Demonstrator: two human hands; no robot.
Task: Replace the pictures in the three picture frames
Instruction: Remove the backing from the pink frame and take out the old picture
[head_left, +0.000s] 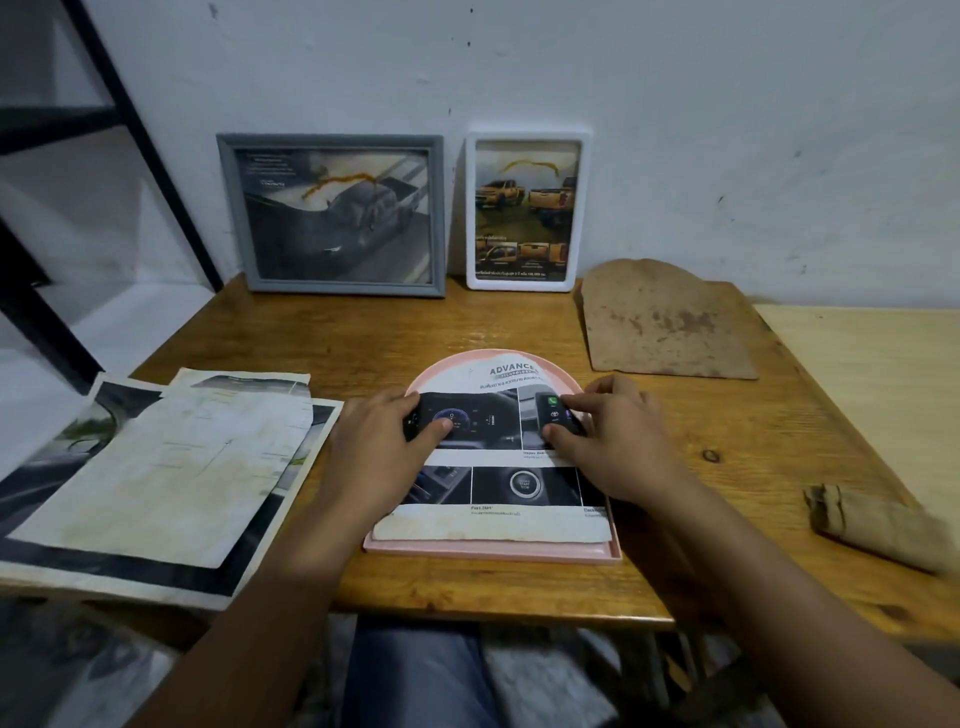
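Note:
A pink arch-topped picture frame (498, 552) lies flat on the wooden table, near its front edge. A printed car-interior picture (496, 486) lies in it. My left hand (371, 441) presses the picture's left side with fingers spread. My right hand (608, 428) presses its right side the same way. A grey frame (332, 141) with a grey truck picture leans on the wall at the back. Beside it, to the right, a white frame (527, 132) with orange trucks stands upright.
Loose printed sheets (156, 478) overlap at the table's left edge. A brown arch-shaped backing board (665, 322) lies at the back right. A rolled brown piece (878, 525) sits at the right edge. A black metal shelf (104, 156) stands on the left.

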